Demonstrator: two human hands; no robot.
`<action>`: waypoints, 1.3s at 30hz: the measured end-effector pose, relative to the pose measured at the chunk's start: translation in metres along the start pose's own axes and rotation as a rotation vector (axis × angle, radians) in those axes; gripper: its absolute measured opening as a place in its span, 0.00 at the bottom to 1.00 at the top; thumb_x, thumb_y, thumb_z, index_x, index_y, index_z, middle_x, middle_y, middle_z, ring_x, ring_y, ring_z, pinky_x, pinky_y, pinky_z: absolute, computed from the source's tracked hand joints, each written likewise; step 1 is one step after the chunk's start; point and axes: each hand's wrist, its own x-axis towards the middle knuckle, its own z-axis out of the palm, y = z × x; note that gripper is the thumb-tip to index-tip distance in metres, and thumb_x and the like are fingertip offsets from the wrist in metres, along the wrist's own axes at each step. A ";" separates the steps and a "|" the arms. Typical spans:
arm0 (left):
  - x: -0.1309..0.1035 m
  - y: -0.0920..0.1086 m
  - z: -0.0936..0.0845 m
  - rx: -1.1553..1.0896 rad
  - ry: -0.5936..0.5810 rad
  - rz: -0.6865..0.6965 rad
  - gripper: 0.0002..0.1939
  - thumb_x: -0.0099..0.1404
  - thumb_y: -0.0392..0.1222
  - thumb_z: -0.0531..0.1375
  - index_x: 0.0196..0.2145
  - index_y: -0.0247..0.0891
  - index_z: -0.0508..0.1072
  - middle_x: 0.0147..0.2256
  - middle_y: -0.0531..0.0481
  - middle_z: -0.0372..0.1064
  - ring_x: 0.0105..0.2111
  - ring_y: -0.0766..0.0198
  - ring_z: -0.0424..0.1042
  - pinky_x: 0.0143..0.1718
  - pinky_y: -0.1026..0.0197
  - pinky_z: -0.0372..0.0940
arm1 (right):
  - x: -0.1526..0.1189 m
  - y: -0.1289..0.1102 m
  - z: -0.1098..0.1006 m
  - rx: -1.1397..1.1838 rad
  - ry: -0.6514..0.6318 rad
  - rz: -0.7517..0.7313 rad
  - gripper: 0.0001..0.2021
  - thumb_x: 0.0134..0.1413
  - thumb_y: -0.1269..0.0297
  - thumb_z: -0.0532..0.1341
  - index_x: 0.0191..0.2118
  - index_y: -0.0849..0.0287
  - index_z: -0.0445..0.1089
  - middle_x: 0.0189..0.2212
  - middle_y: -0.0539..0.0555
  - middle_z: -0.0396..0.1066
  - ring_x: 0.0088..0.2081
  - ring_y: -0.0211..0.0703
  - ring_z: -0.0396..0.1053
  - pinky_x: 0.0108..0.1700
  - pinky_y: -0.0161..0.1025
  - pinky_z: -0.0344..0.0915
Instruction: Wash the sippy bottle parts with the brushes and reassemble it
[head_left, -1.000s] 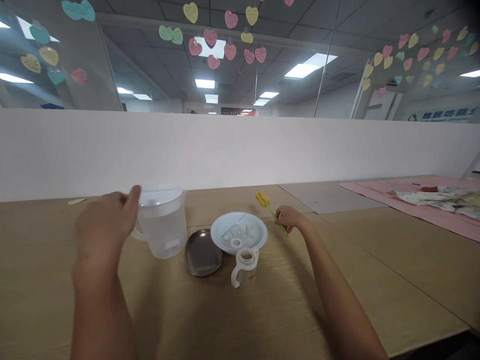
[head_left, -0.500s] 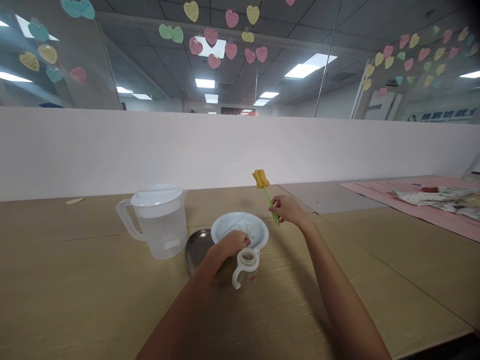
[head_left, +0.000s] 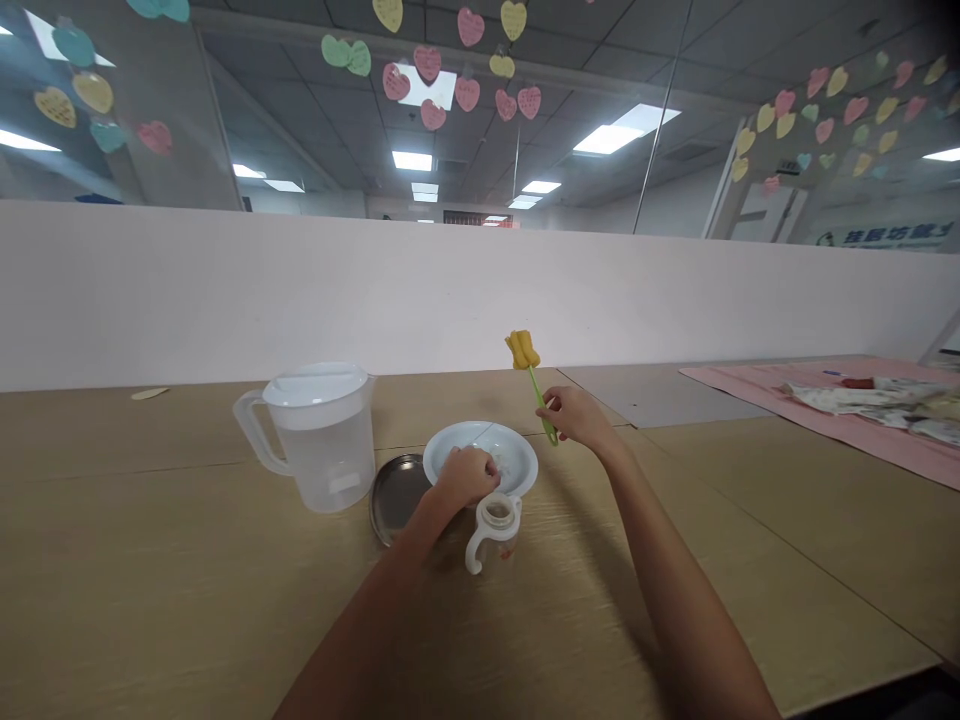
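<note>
A: Main thing?
B: Yellow-headed brush (head_left: 523,349), green handle, just right of the bowl. Tilted, sponge end up.
A: Who's got it?
B: Right hand (head_left: 574,412), fingers pinched around the handle.
A: Left hand (head_left: 469,474)?
B: Over the white bowl (head_left: 529,462), fingers curled, back of the hand toward us. Can't tell if it grips anything; fingertips hidden.
A: Bowl contents?
B: Small pale pieces, too blurry to label.
A: Nearby?
B: Clear bottle (head_left: 495,528) with a white hooked handle, upright, open-topped, on the near side of the bowl. Round metal plate (head_left: 396,495) left of the bowl, partly behind the left forearm.
A: Further out?
B: Lidded translucent jug (head_left: 330,445), left of the plate, handle pointing left. All on the brown desk (head_left: 187,580).
A: Edges?
B: Pink cloth (head_left: 739,382) far right, white low wall (head_left: 442,290) behind, heart-shaped notes (head_left: 427,63) on the glass above.
</note>
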 end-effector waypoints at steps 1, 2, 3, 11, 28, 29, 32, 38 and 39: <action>0.002 -0.002 -0.001 -0.012 0.050 -0.001 0.05 0.48 0.35 0.57 0.21 0.37 0.72 0.26 0.46 0.73 0.31 0.58 0.70 0.39 0.57 0.59 | -0.001 -0.001 -0.001 0.011 -0.006 -0.004 0.06 0.48 0.66 0.59 0.32 0.64 0.68 0.29 0.56 0.72 0.20 0.32 0.66 0.23 0.30 0.59; 0.003 -0.005 -0.003 -0.029 0.098 0.005 0.04 0.48 0.34 0.57 0.22 0.37 0.72 0.26 0.47 0.73 0.31 0.58 0.70 0.39 0.58 0.59 | -0.002 -0.002 -0.002 0.031 -0.017 -0.010 0.06 0.47 0.67 0.59 0.31 0.64 0.68 0.31 0.56 0.72 0.20 0.32 0.66 0.23 0.30 0.60; 0.005 -0.007 -0.005 -0.059 0.146 0.012 0.03 0.49 0.34 0.57 0.23 0.37 0.71 0.26 0.48 0.73 0.31 0.60 0.70 0.38 0.59 0.60 | -0.003 -0.003 -0.002 0.062 -0.038 -0.016 0.06 0.47 0.68 0.59 0.32 0.64 0.67 0.32 0.57 0.72 0.20 0.32 0.66 0.22 0.30 0.60; 0.013 -0.016 -0.043 -0.365 0.467 -0.011 0.08 0.56 0.43 0.57 0.32 0.37 0.68 0.32 0.47 0.74 0.31 0.63 0.72 0.35 0.63 0.64 | -0.013 -0.016 -0.005 0.292 -0.345 -0.150 0.14 0.44 0.68 0.59 0.41 0.65 0.68 0.28 0.53 0.70 0.18 0.30 0.61 0.17 0.29 0.60; 0.010 0.003 -0.057 -0.639 0.558 -0.029 0.12 0.60 0.47 0.52 0.26 0.36 0.65 0.20 0.55 0.60 0.23 0.67 0.62 0.28 0.65 0.56 | -0.028 -0.033 -0.014 0.280 -0.529 -0.316 0.20 0.47 0.65 0.56 0.47 0.65 0.69 0.16 0.45 0.58 0.16 0.29 0.56 0.19 0.28 0.54; 0.009 0.004 -0.059 -0.626 0.556 -0.029 0.13 0.62 0.47 0.51 0.24 0.37 0.64 0.19 0.55 0.58 0.22 0.68 0.60 0.27 0.65 0.55 | -0.028 -0.032 -0.014 0.272 -0.536 -0.310 0.20 0.47 0.64 0.56 0.47 0.65 0.69 0.16 0.46 0.59 0.17 0.30 0.56 0.19 0.28 0.54; 0.004 0.010 -0.063 -0.588 0.545 -0.046 0.18 0.64 0.46 0.47 0.19 0.38 0.60 0.17 0.56 0.55 0.20 0.68 0.57 0.25 0.64 0.53 | -0.027 -0.030 -0.013 0.267 -0.566 -0.313 0.20 0.47 0.64 0.56 0.47 0.65 0.70 0.16 0.46 0.59 0.17 0.30 0.57 0.20 0.28 0.54; 0.006 0.012 -0.066 -0.869 0.556 -0.132 0.15 0.63 0.48 0.49 0.23 0.37 0.63 0.20 0.55 0.58 0.22 0.69 0.61 0.27 0.65 0.58 | -0.026 -0.035 -0.012 0.275 -0.426 -0.284 0.16 0.45 0.66 0.54 0.40 0.64 0.72 0.20 0.49 0.64 0.21 0.32 0.59 0.23 0.29 0.55; 0.007 0.011 -0.066 -0.956 0.557 -0.142 0.14 0.62 0.48 0.50 0.25 0.36 0.64 0.22 0.54 0.60 0.24 0.69 0.63 0.29 0.65 0.60 | -0.026 -0.036 -0.012 0.277 -0.363 -0.267 0.15 0.45 0.67 0.54 0.38 0.64 0.72 0.21 0.50 0.65 0.23 0.33 0.61 0.23 0.29 0.55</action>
